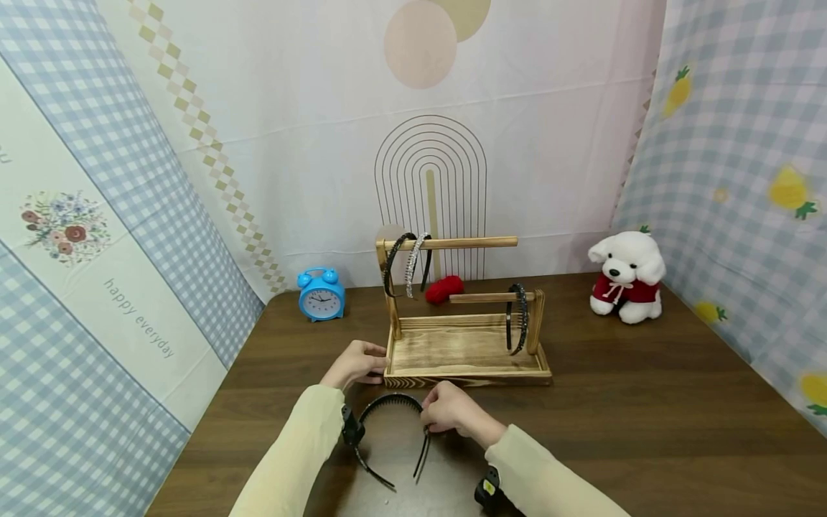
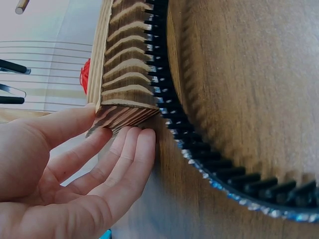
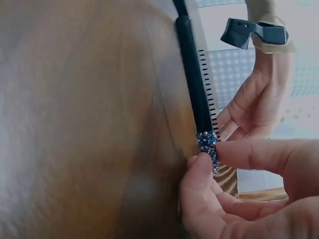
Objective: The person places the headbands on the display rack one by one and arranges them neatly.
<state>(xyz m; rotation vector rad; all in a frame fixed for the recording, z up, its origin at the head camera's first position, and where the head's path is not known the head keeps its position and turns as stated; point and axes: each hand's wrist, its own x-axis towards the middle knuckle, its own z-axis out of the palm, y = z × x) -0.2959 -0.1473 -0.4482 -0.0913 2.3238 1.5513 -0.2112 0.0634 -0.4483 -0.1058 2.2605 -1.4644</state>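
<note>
Between my right hand's [image 1: 450,409] thumb and fingers, one side of a black toothed headband [image 1: 391,397] is pinched. Blue-silver glitter shows on its band [image 3: 207,138] in the right wrist view. The headband arches in front of the wooden headband rack [image 1: 465,382], its tips toward me. My left hand [image 1: 357,362] rests at the left end of the rack's base. In the left wrist view, thumb and fairly straight fingers [image 2: 144,149] touch the striped end of that base [image 2: 124,114].
A black headband [image 1: 389,269] and a silver one [image 1: 411,269] hang on the rack's upper bar; a dark sparkly headband [image 1: 520,323] hangs on the lower. Behind the rack is a red bundle [image 1: 444,289]. A blue alarm clock [image 1: 321,298] stands left, a white plush dog [image 1: 627,276] right.
</note>
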